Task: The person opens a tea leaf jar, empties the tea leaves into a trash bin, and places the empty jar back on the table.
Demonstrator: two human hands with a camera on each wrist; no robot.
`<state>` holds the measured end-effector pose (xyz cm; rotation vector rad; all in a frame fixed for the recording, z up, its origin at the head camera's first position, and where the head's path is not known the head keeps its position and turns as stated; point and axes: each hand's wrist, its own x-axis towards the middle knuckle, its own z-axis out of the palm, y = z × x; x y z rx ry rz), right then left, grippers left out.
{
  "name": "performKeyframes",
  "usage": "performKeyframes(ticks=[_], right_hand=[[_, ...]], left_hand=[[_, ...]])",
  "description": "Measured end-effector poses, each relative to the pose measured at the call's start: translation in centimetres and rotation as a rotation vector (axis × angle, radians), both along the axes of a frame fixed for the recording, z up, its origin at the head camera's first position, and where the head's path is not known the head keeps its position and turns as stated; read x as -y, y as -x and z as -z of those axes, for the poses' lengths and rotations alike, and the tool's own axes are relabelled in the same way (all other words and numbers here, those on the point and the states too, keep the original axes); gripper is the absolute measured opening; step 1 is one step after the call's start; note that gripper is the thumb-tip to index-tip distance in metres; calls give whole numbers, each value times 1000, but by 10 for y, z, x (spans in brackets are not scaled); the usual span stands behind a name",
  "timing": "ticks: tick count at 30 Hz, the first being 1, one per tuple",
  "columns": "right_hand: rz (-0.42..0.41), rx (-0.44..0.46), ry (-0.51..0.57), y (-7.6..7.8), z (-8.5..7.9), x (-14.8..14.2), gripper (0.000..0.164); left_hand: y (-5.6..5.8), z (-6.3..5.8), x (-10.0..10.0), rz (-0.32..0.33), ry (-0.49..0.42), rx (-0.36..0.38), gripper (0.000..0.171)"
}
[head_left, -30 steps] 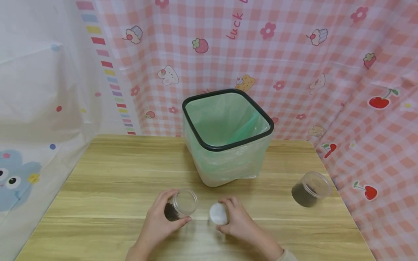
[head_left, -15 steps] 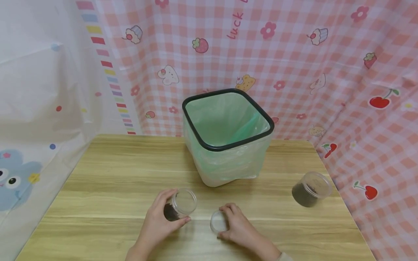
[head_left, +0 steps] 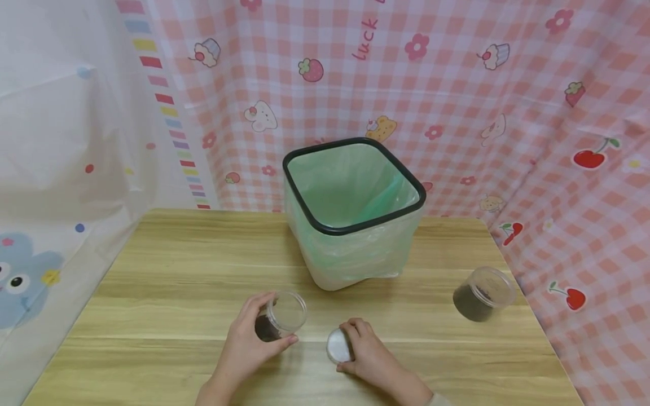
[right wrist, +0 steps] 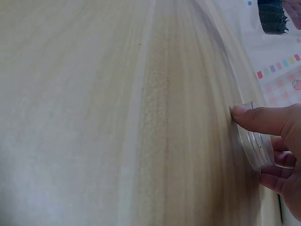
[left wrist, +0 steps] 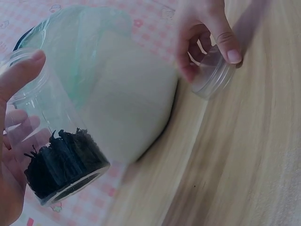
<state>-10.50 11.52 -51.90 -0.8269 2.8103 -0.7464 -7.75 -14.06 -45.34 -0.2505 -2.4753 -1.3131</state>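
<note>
My left hand (head_left: 244,341) grips a clear plastic jar (left wrist: 51,110) around its side. The jar's mouth is uncovered, and dark, dried shreds (left wrist: 66,162) fill roughly its lower half. Their exact kind cannot be told. To the right, my right hand (head_left: 368,349) pinches a clear round lid (head_left: 338,346) by its edge between thumb and fingers. The right wrist view shows the lid (right wrist: 255,141) at the tabletop, but whether it touches the wood is unclear. A gap separates the lid from the jar.
Behind the hands stands a square bin (head_left: 355,256) with a black rim and a pale green bag liner. A second clear jar (head_left: 479,296) with dark contents stands near the right table edge. Printed curtains hang behind and beside the wooden table (head_left: 167,270).
The lid has tilted in my right hand and shifted slightly toward me. My left hand and its jar have hardly moved.
</note>
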Motion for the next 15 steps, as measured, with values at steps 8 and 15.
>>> performKeyframes(ticks=[8,15], right_hand=[[3,-44,-3,-5,4,1,74],[6,3,13,-4,2,-3,83]], left_hand=[[-2,0,0,-1,-7,32,82],[1,-2,-3,-10,-6,51,81]])
